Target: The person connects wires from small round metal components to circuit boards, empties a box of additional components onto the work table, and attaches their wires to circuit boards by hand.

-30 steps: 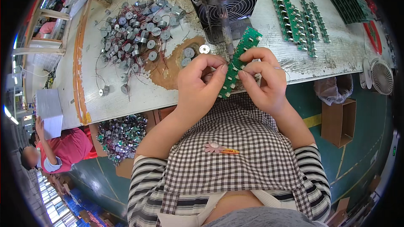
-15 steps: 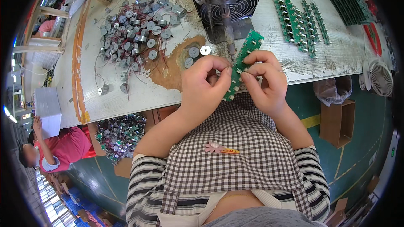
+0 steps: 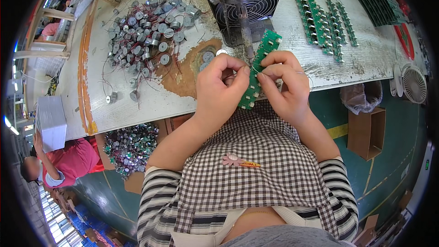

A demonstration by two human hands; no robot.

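Observation:
A long green circuit board strip (image 3: 261,48) with small white parts along one edge slants in front of me between my hands. My left hand (image 3: 222,82) is closed, thumb and forefinger pinched at the board's left edge; what lies inside the pinch is hidden. In my right hand (image 3: 286,80), the fingertips close on a thin silvery solder wire (image 3: 255,69) over the board's right edge, and a loop of it shows behind the knuckles. Just above the left fingertips, the tip of a mounted soldering iron (image 3: 247,45) points down at the board.
Small round motors with thin red leads (image 3: 146,32) heap at left on the worn table (image 3: 183,103). A black fan (image 3: 265,0) stands behind the iron. Finished-looking green board strips (image 3: 322,25) lie at right. Below the table are a box of parts (image 3: 130,148) and a carton (image 3: 366,132).
The board and both hands have shifted slightly left. The solder wire now shows between my right fingertips and the board. The iron and fan appear a little further left.

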